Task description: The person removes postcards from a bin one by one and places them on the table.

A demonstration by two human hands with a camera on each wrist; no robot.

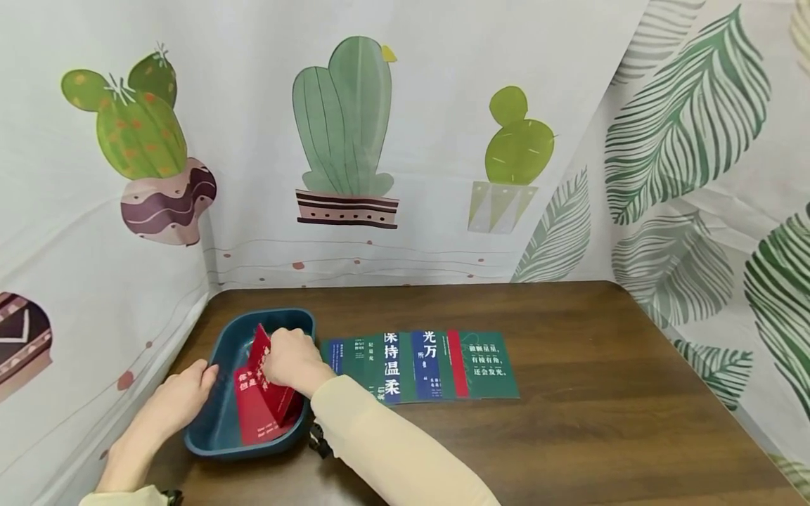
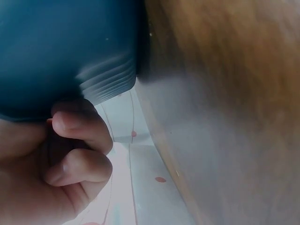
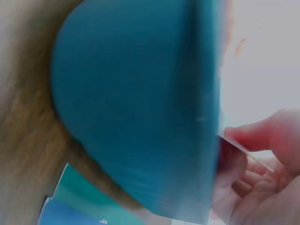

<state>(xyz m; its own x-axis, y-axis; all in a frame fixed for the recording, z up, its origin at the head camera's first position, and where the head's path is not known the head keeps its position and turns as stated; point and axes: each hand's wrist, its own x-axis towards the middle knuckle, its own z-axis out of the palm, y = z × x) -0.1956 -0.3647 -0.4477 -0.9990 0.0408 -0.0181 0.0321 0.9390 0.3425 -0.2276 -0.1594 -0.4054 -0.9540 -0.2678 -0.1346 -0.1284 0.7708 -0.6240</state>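
Note:
A dark blue plastic basin (image 1: pixel 215 443) sits at the table's left side, with red cards (image 1: pixel 262 430) printed in white lying in it. My left hand (image 1: pixel 183 395) holds the basin's left rim; in the left wrist view its curled fingers (image 2: pixel 79 164) are against the outer wall. Over the basin, my right hand (image 1: pixel 291 360) pinches a red card (image 1: pixel 258 348) that stands tilted above the others. The right wrist view shows the thumb (image 3: pixel 253 135) and fingers on the card's thin edge, while the basin wall (image 3: pixel 136 108) hides part of the hand.
Right of the basin, several overlapping green, blue and red cards (image 1: pixel 487 369) lie in a row on the brown wooden table (image 1: pixel 582 422). A white cloth (image 1: pixel 436 140) printed with cacti and leaves hangs behind and beside the table.

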